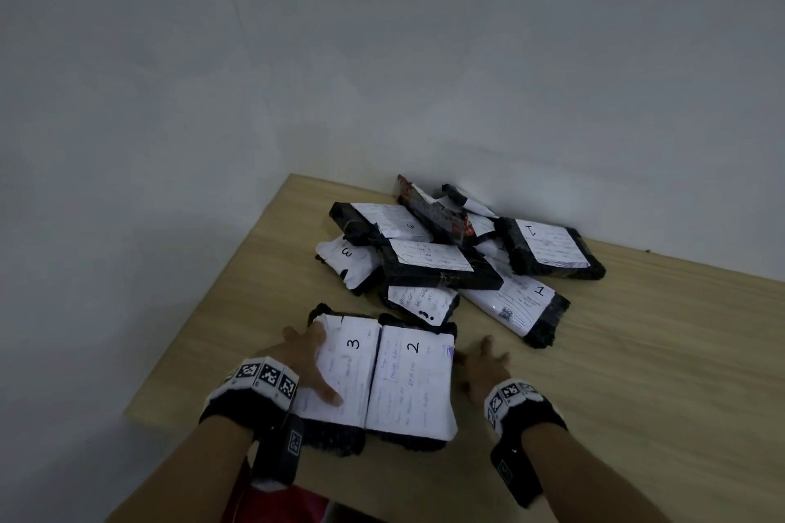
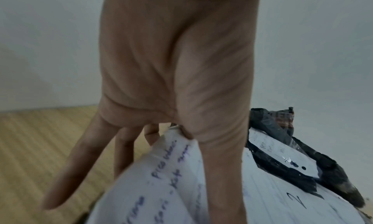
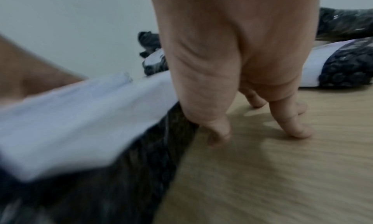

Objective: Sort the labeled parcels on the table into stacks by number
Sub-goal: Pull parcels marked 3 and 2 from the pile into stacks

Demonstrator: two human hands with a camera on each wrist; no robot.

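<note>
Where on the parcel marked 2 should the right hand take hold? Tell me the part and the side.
Take the parcel marked 2 by its long right edge, coming in from the right. It lies flat, its left edge butts against the parcel marked 3, and the right hand is already beside that free edge. Thumb on the label, fingers slid under, should make a firm grip.
</note>
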